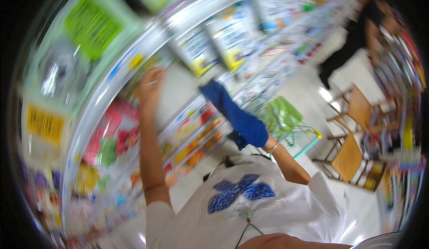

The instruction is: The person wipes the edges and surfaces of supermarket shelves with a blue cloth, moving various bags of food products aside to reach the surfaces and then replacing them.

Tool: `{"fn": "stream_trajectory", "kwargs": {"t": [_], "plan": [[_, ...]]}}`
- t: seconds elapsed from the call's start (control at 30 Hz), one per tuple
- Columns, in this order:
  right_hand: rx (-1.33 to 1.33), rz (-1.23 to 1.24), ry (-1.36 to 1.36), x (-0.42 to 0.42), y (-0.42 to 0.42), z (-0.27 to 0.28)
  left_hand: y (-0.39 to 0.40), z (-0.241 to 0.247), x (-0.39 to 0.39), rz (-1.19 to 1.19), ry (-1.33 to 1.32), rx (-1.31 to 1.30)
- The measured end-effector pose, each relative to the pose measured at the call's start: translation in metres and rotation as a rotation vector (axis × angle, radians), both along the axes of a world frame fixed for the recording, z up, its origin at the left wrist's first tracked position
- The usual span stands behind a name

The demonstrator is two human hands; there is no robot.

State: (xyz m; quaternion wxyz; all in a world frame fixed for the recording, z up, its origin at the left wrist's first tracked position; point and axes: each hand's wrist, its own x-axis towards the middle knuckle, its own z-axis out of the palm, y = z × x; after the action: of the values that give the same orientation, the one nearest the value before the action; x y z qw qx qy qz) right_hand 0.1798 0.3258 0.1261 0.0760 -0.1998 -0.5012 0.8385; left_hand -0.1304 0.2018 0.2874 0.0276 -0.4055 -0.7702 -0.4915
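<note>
Bare and blurred, my left hand (152,78) reaches up to a shop shelf, beside packs in pink and red wrapping (115,131); whether it touches or holds anything is unclear. A blue cloth (234,115) covers my right hand (256,135) from the fingers to near the wrist, where a bracelet (272,147) shows. Its upper end lies close to white and yellow packages (228,37) standing on the shelf. The fingers under the cloth are hidden.
A shopping cart (306,146) with a green bag (283,115) stands beyond my right arm. Wooden chairs (348,156) are at the right. A person in black (355,41) is by the far shelves. The shelf's white edge (97,98) curves along the left.
</note>
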Motion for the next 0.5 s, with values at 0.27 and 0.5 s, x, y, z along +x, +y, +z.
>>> {"fn": "stream_trajectory", "kwargs": {"t": [0.27, 0.5], "plan": [[-0.297, -0.547, -0.022, 0.082, -0.005, -0.043, 0.049, -0.006, -0.194, 0.365, 0.758, -0.459], [-0.288, -0.624, -0.025, 0.124, -0.025, -0.067, 0.082, -0.001, -0.177, 0.342, 0.935, -0.379]]}}
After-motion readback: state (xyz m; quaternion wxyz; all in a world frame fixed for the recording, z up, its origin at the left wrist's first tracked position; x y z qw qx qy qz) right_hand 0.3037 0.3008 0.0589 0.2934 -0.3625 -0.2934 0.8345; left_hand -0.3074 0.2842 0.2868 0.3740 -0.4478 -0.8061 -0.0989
